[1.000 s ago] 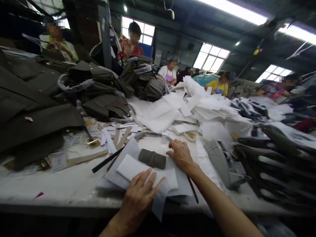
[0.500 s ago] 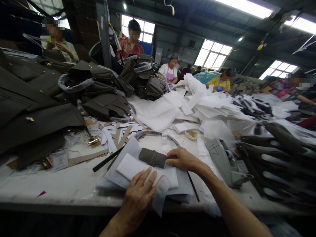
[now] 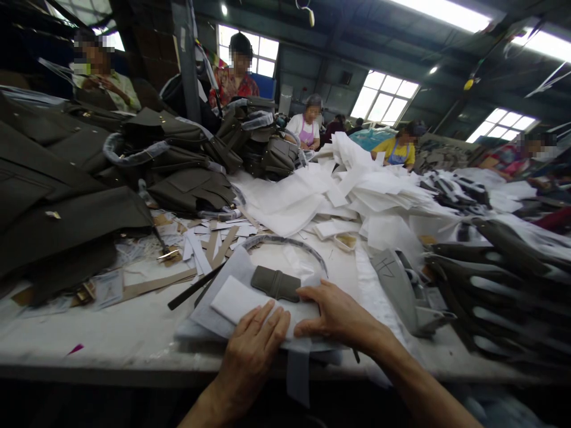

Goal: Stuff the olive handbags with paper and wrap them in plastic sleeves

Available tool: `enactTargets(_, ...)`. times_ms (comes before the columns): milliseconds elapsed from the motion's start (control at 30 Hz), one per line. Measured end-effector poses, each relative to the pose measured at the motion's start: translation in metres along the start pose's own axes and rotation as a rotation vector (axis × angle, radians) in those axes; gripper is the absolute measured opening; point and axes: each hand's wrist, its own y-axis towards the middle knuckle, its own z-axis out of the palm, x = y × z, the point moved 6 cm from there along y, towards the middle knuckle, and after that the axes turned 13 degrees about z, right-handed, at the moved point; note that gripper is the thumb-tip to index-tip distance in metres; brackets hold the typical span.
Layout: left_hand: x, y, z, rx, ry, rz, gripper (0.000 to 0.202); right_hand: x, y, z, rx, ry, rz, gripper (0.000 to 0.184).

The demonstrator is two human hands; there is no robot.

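White sheets [image 3: 357,184] lie heaped beyond the right hand [image 3: 332,312].

A large, dim workshop under a dark ceiling crossed by beams [image 3: 332,32]. At upper right glow a long white tube light [image 3: 446,12] and a second white tube light [image 3: 544,43]. The grey-green panelled back wall [image 3: 328,92] has bright, many-paned rectangular windows [image 3: 384,98]. Left of centre stands a grey upright metal post [image 3: 187,65]. A long white-topped table [image 3: 134,339] spans the foreground, with deep shadow below its edge.
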Motion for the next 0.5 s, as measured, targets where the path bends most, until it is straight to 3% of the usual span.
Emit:
enactTargets(300, 0.003, 0.006, -0.001, 0.029, 0.012, 0.008, 0.038, -0.003, -0.001, 0.001, 0.021, 0.115, 0.017, 0.098)
enactTargets(400, 0.009, 0.006, -0.006, -0.006, -0.014, -0.015, 0.041, -0.019, -0.006, -0.016, -0.088, 0.394, 0.057, 0.071)
enactTargets(467, 0.014, 0.008, -0.012, -0.032, -0.032, -0.027, 0.043, -0.049, -0.014, -0.031, -0.310, 0.599, 0.151, 0.045)
enactTargets(500, 0.016, 0.009, -0.015, -0.031, -0.041, -0.024, 0.044, -0.069, -0.020, -0.035, -0.446, 0.679, 0.226, 0.041)
